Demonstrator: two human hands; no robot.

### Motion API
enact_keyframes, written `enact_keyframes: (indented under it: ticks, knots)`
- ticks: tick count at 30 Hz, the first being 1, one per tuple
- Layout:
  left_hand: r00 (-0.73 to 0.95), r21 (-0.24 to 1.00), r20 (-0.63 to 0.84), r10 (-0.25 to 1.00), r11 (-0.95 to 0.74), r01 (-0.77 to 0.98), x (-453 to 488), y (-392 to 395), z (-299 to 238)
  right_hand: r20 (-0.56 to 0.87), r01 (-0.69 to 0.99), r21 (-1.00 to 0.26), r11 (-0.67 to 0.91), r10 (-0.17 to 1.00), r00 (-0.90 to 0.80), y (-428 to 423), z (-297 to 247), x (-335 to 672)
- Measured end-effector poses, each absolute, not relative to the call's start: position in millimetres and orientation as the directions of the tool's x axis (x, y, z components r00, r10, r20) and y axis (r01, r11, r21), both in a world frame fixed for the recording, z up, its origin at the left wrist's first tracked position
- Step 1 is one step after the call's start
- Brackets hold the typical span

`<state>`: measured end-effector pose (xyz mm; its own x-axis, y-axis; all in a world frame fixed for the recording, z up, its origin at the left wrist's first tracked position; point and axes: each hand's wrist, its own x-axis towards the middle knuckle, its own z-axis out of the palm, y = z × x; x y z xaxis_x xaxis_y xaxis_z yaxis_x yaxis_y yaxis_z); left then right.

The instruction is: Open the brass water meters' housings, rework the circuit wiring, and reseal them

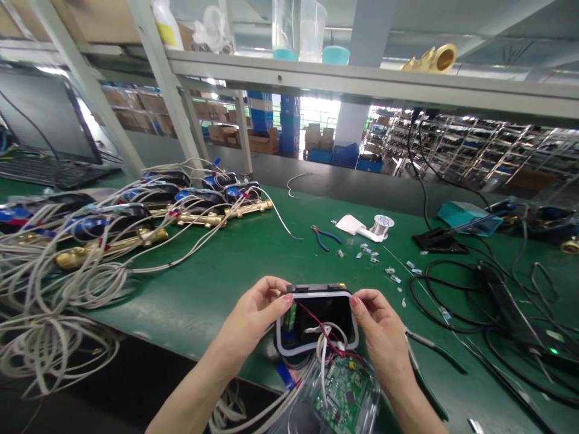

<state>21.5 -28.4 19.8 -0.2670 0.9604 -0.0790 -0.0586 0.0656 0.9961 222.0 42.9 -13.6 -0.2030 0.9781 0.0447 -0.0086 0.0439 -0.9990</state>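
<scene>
My left hand (pixel 257 313) and my right hand (pixel 379 328) both grip a black meter housing (pixel 323 310) with a white gasket round its rim, held over the near edge of the green bench (pixel 235 265). My left fingers pinch its upper left corner, my right fingers its upper right corner. Red and white wires (pixel 328 337) run out of the housing down to a green circuit board (pixel 346 392) that sits in a clear plastic cover below it.
A row of brass-bodied meters (pixel 149 208) with tangled grey cables (pixel 54 277) fills the left. Blue-handled pliers (pixel 323 235), a solder spool (pixel 382 224) and small loose parts lie mid-bench. Black cables and a soldering iron stand (pixel 438 240) lie at right. A monitor (pixel 45 114) stands far left.
</scene>
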Motion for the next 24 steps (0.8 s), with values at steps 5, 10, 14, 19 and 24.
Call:
enact_keyframes:
  ticks: [5, 10, 14, 19, 24]
  knots:
    - [-0.407, 0.986, -0.006, 0.913, 0.074, 0.152, 26.7, -38.6, 11.5, 0.06, 0.084, -0.993, 0.076, 0.982, -0.18, 36.7, -20.6, 228.4]
    - [-0.552, 0.889, -0.028, 0.834, 0.273, 0.367, 41.2, -73.7, -8.1, 0.02, 0.234, -0.968, 0.088, 0.96, -0.28, 21.3, -23.9, 247.8]
    - [-0.495, 0.788, -0.016, 0.869, 0.316, 0.529, 52.9, -86.1, -10.2, 0.053, 0.363, -0.917, 0.169, 0.95, -0.309, 14.5, -20.6, 252.6]
    - [-0.409, 0.668, 0.239, 0.881, 0.157, 0.728, 51.6, -88.6, -13.3, 0.116, 0.478, -0.838, 0.262, 0.942, -0.314, 18.8, -16.5, 249.8]
    - [0.179, 0.207, 0.735, 0.654, -0.468, 0.859, 70.4, -103.3, -38.4, 0.093, 0.506, -0.827, 0.245, 0.947, -0.307, 22.7, -22.4, 252.1]
